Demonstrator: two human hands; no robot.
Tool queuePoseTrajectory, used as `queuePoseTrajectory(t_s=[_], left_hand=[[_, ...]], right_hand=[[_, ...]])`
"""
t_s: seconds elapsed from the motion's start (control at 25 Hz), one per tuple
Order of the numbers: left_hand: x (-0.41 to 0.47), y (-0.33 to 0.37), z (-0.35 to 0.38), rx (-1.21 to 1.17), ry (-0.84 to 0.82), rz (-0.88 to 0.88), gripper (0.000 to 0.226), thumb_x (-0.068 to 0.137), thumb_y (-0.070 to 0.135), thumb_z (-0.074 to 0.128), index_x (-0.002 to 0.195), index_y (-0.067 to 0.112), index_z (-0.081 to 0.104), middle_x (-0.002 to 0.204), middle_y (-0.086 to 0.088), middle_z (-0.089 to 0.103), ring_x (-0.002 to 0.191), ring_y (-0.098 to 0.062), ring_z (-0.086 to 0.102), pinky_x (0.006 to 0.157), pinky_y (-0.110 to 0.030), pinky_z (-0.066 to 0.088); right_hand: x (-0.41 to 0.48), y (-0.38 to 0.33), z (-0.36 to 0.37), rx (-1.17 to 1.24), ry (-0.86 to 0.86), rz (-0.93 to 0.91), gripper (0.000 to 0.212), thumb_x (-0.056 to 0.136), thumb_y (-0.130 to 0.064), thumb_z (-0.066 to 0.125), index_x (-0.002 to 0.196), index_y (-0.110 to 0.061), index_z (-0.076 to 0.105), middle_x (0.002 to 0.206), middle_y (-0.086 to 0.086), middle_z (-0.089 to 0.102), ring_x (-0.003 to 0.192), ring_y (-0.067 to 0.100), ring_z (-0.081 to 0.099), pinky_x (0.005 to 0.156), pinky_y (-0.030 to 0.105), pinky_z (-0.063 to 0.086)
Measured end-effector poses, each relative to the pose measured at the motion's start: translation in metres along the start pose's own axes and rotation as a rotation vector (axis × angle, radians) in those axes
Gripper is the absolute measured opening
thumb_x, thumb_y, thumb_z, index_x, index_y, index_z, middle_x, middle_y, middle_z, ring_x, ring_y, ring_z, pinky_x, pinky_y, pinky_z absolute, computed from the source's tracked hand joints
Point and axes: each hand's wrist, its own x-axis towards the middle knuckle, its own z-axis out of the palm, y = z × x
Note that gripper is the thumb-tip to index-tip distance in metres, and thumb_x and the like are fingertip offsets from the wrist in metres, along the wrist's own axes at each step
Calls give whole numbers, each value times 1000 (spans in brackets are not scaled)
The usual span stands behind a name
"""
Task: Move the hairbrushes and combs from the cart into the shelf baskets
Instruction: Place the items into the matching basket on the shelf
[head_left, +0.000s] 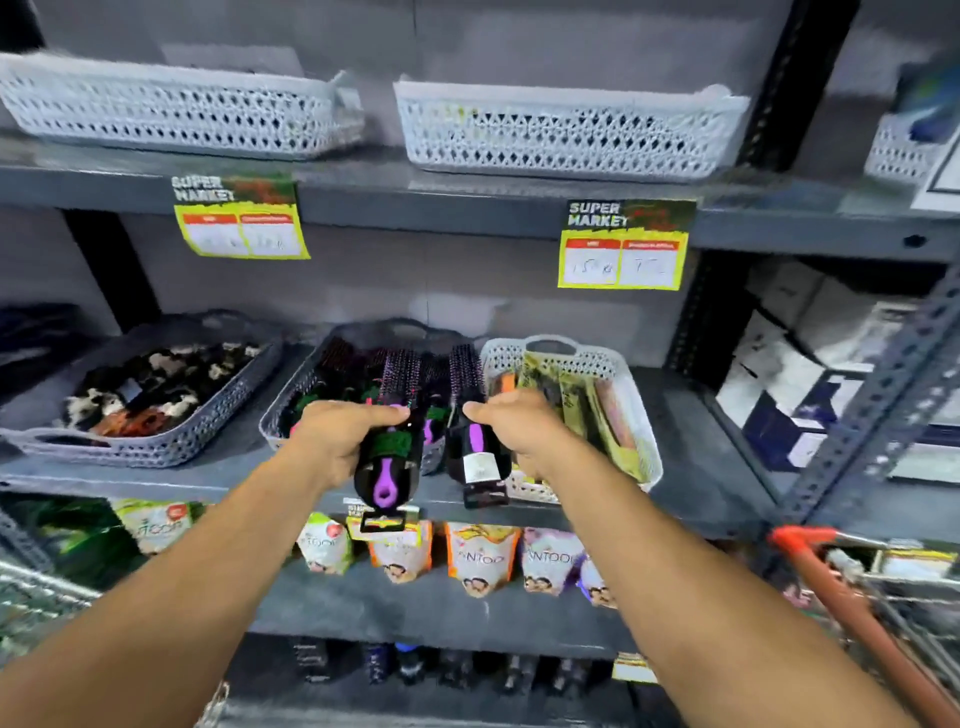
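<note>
Purple round hairbrush (390, 431) gripped in left hand (337, 441), second brush (470, 415) gripped in right hand (519, 434), over grey basket's (280, 410) front rim

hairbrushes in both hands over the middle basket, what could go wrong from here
1. The grey middle basket already looks crowded with round brushes, so the left hand's brush and the right hand's brush may sit on top and roll off.
2. The handles stick out past the shelf edge; released too early, they could tip forward.
3. The right hand is close to the white basket and might knock it.
</note>
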Motion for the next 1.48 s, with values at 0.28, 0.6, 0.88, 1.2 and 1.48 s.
queuePoseTrajectory(t_s=[0.28,0.6,0.88,1.2,1.48], left_hand=[[65,34,-4,114,-5,-38,15,69,-9,78,77,-2,67,77,-20,68,49,-24,68,48,-38,60],[129,37,-3,296,180,45,27,55,1,92,65,3,66,68,-13,70,47,-19,66,41,-22,51],[178,15,2,472,198,29,33,55,16,92,77,3,72,86,-17,75,80,-28,73,81,-42,60],[188,-3,14,737,250,81,25,74,22,73,89,2,71,93,-19,73,94,-35,70,73,-32,53],[188,-14,22,1137,355,29,41,75,30,60,114,21,53,114,-12,67,121,-35,46,91,-45,37]], right_hand=[[53,-14,36,85,54,81,29,70,-29,78,88,-11,64,104,11,69,81,18,62,77,32,52],[115,-19,72,-152,163,194,37,65,-46,74,89,-18,66,113,8,65,92,24,63,83,34,52],[148,-7,88,-243,254,265,52,73,-30,75,114,-6,54,120,8,64,81,20,55,66,24,38],[158,-8,111,-577,328,286,15,72,-22,71,85,-21,63,101,3,70,102,25,61,75,36,35],[161,-3,123,-747,353,248,17,70,-13,68,84,-19,61,89,3,69,89,25,61,70,39,31]])
